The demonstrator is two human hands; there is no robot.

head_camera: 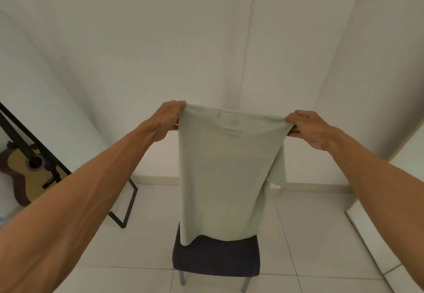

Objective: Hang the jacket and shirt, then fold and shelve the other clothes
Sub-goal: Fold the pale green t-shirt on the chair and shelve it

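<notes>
Head view: left hand [168, 118] and right hand [308, 129] pinch the shoulders of a pale green cotton T-shirt [227, 173], hanging above the dark padded chair [215, 258]. Uneven grip could let one shoulder slip, spoiling the fold.

dim, soft light; edges warped

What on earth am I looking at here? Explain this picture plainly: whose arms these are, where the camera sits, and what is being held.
There is no machine: a person wears a camera on the head, looking forward and down, so the arms are their own. The left hand and right hand each pinch a top corner of a pale green T-shirt, holding it up spread out. Below it stands a dark-seated chair on the tiled floor. At the left, a guitar leans by a black frame.
</notes>
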